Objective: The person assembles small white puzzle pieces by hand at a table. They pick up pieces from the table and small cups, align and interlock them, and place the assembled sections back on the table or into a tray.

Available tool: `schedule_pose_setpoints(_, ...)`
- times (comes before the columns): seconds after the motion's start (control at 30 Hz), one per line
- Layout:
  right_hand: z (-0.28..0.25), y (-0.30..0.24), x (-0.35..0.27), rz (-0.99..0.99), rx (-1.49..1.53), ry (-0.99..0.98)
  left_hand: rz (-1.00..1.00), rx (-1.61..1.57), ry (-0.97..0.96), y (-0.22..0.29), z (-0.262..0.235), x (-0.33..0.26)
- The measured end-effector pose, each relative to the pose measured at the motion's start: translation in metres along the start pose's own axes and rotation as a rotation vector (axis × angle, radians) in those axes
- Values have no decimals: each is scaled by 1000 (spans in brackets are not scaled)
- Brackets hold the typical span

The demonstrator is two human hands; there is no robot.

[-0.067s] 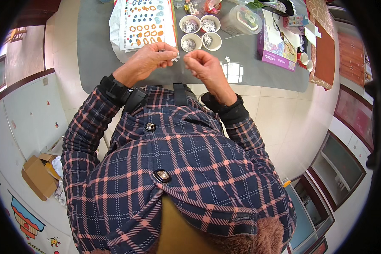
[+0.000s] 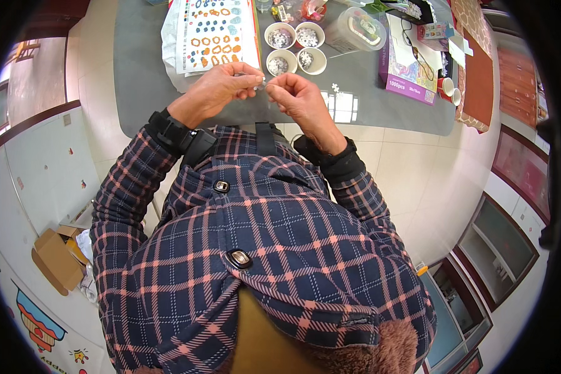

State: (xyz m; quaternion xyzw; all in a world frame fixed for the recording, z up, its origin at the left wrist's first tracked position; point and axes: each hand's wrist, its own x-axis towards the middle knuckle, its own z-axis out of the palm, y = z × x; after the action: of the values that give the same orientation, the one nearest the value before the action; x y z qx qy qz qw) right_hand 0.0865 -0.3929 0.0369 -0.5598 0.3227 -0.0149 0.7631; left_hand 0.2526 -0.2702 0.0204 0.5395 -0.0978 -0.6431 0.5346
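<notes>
Far left, on the floor: an open cardboard box (image 2: 55, 258), well apart from everything else.

Above it, a grey surface (image 2: 143, 68) running across the top of the view. On its left part, a white sheet printed with orange and blue ring shapes (image 2: 209, 34), lying flat over a white bag.

Just below the sheet, the left hand (image 2: 215, 90), raised over the near edge of the surface, fingers (image 2: 246, 71) closed in a pinch on the left end of a tiny pale piece (image 2: 263, 81). Too small to make out its shape exactly; long axis seems to run roughly left to right, from one hand to the other, about level.

Just right of it, the right hand (image 2: 299, 100), fingers (image 2: 279, 84) likewise pinched shut on the other end of the same piece. Fingertips of both hands nearly touching, the piece between them, above the surface rather than resting on it. Black cuffs at both wrists, plaid sleeves behind.

Beyond the hands, four small round cups (image 2: 296, 47) clustered in a square, touching or nearly so, each with small pale bits inside.

Right of the cups, a clear round lidded container (image 2: 355, 28). Near the right hand, a few loose white pieces (image 2: 335, 87) on the surface.

Further right, a purple flat box (image 2: 408, 65) with a dark cord across its top. At the far right end, a reddish-brown patterned mat (image 2: 477, 78).
</notes>
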Motion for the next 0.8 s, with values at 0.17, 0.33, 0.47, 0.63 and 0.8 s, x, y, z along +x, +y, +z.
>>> schedule_pose_setpoints(0.17, 13, -2, 3, 32, -35, 2, -39, -52, 29, 0, -3, -2)
schedule_pose_setpoints(0.33, 13, 5, 5, -1, -17, -38, -3, -123, 44, -4, -1, -4)
schedule_pose_setpoints(0.47, 15, 11, 9, 15, 18, -10, -23, -111, 12, -5, -3, -5)
schedule_pose_setpoints(0.63, 12, 12, 10, 34, 80, -15, -42, -120, 18, -5, -3, -6)
schedule_pose_setpoints(0.8, 11, 10, 8, 38, 118, 17, -45, -111, -9, -2, -4, -7)
